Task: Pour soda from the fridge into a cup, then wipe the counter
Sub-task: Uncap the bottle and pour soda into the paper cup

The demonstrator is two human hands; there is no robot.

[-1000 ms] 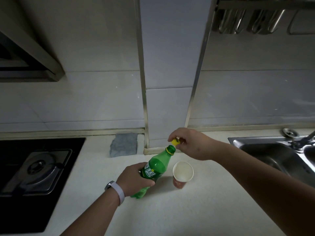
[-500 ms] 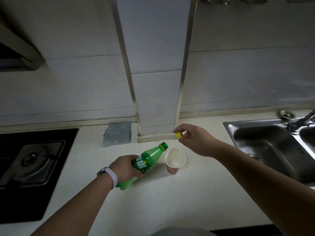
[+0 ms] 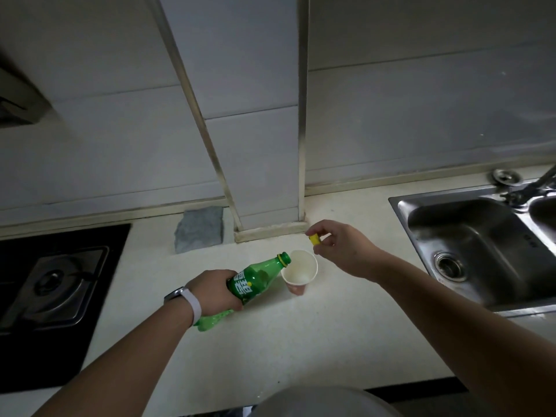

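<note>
left hand grips the tilted green bottle mid-body, mouth over the paper cup on the tabletop; right hand pinches the cap; thin plastic likely light, squeezable; cup tips easily

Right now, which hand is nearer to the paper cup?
Right. The right hand, pinching the yellow cap, hovers just past the far right rim of the paper cup. The left hand grips the green bottle farther off to the cup's left.
</note>
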